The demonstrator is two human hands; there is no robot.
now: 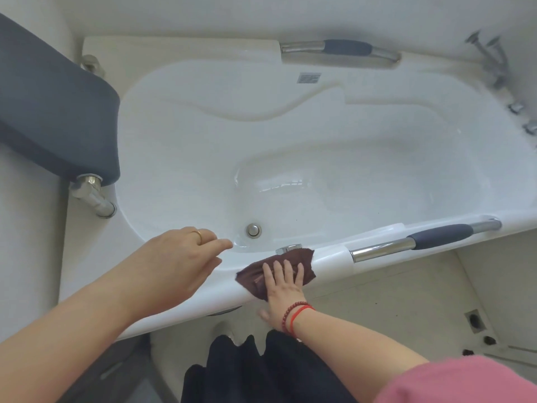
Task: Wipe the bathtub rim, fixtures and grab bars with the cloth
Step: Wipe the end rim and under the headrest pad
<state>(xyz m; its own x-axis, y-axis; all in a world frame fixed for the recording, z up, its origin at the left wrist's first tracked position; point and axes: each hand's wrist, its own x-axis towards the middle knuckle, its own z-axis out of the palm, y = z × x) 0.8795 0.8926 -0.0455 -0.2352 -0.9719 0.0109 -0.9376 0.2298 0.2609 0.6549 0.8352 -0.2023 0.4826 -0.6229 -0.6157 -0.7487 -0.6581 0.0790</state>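
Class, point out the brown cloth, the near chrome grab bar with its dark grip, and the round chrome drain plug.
Brown cloth (302, 258): head view, its upper right part.
Near chrome grab bar with dark grip (440, 236): head view, the dark grip.
Round chrome drain plug (253, 230): head view, its centre.

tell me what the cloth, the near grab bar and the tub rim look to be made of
The cloth, pressed flat under the right hand, looks like soft brown microfibre or terry: matte, fuzzy, frayed at the edges. The near grab bar seems polished chrome-plated metal, mirror-bright at the ends, with a dull dark sleeve, probably rubber or foam, in the middle. The tub rim looks like glossy white acrylic or enamel; I cannot tell which.
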